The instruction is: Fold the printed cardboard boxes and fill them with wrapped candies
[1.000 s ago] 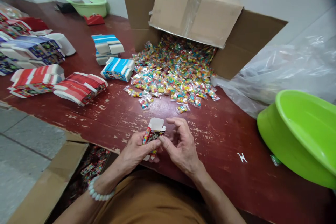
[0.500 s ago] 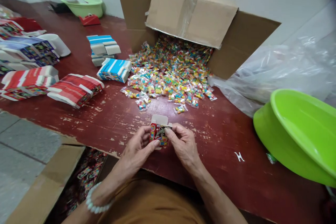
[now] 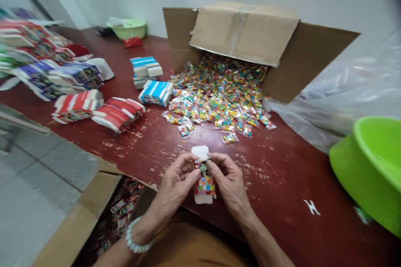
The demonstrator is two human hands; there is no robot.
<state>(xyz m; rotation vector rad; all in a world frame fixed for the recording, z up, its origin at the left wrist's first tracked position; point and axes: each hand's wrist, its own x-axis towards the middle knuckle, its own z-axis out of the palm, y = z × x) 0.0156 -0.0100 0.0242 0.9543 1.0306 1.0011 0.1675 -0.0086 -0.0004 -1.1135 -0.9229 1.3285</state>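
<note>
Both hands hold one small printed carton (image 3: 204, 179) upright over the near edge of the dark red table (image 3: 275, 175). My left hand (image 3: 178, 181) pinches its left side, and my right hand (image 3: 227, 179) pinches its right side near the top. The carton's white top flap stands up and a white flap hangs at its bottom. Beyond the hands lies a heap of small clear candy packets (image 3: 216, 96), spilling from a big cardboard box (image 3: 250, 37) lying on its side.
Flat carton stacks lie at the left: red ones (image 3: 117, 112), blue ones (image 3: 155, 91), purple ones (image 3: 59, 77). Green basins (image 3: 369, 167) stand at the right beside a clear plastic bag (image 3: 344, 87). An open cardboard box (image 3: 78, 225) with filled cartons sits below the table edge.
The carton has been turned upright with its printed face towards me, and both hands now pinch it at its sides. The view has shifted to the left.
</note>
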